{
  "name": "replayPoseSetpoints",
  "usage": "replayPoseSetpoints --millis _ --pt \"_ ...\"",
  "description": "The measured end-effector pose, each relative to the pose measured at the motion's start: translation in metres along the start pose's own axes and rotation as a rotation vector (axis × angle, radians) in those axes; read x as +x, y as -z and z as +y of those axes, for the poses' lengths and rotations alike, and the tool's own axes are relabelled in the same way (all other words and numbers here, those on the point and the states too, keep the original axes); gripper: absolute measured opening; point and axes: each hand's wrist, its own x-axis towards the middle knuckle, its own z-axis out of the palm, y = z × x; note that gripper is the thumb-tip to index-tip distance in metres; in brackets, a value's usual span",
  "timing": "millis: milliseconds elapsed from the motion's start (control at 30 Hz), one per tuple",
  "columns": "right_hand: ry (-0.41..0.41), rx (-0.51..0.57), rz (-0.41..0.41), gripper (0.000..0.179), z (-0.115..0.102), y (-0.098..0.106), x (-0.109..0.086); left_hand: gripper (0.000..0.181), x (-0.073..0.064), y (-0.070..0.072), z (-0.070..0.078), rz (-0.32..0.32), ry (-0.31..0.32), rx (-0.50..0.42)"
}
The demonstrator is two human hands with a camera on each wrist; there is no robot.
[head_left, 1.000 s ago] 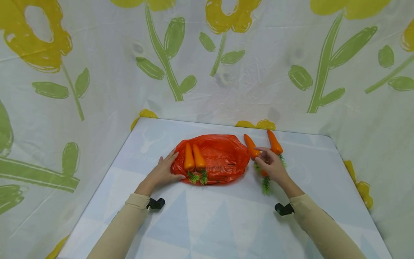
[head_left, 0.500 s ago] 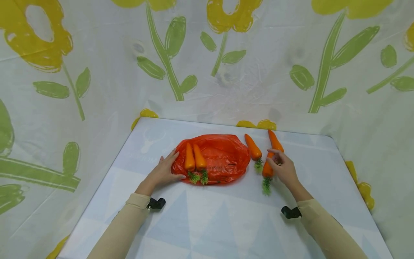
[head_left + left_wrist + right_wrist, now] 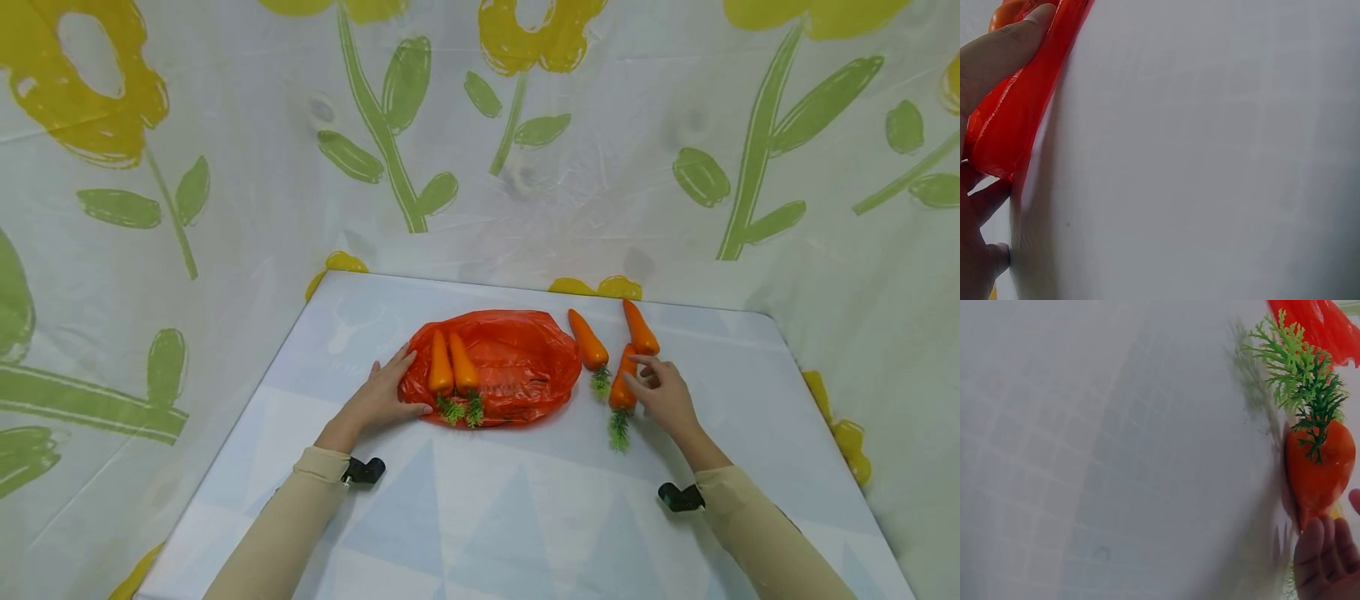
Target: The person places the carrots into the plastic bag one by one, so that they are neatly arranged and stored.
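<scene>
Head view gives the whole layout: red plastic bag [image 3: 525,354] flat on the pale counter [image 3: 480,525]; two carrots [image 3: 440,364] side by side on its left part, leafy ends toward the person; three more off its right side, namely a near carrot [image 3: 622,385], a middle carrot [image 3: 588,340] just beside the bag, and a far carrot [image 3: 641,327] toward the back edge; left hand [image 3: 381,395] at the bag's left edge, fingers spread; right hand [image 3: 666,400] at the near carrot, index finger and thumb apart.

Left wrist view adds the thumb laid on the red plastic and other fingers low against its side, not clamped; right wrist view adds the near carrot's leafy end close up, tip pointing to the fingers, which lie fairly straight with the thumb apart; whether they touch the carrot, cannot tell.

Hidden or cut off: far carrot's leafy top is behind the right hand in head view; a green sprig [image 3: 1290,581] at the lower edge of right wrist view, owner unclear; an orange piece cut by the top-left corner of left wrist view; right thumb mostly out of frame there; print on the bag unreadable.
</scene>
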Motion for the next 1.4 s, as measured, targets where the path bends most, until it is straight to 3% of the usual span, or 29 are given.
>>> replayPoseSetpoints --millis 167,600,1067,1400 --pt "-0.061 -0.009 -0.042 0.063 0.0 -0.0017 -0.0015 0.109 0.0005 -0.0005 -0.0009 0.005 -0.007 0.003" --pt "-0.083 -0.048 -0.192 0.076 -0.0021 -0.0007 0.001 0.109 0.0006 -0.0005 -0.0011 0.007 0.001 0.007" --pt "-0.097 -0.033 -0.235 0.068 -0.0061 0.0004 -0.0001 0.109 -0.0001 -0.0002 0.0001 0.013 -0.006 -0.005" --pt "-0.119 -0.021 -0.19 0.07 -0.0089 -0.003 -0.0035 0.109 -0.0003 -0.0015 -0.0008 0.014 0.002 -0.014"
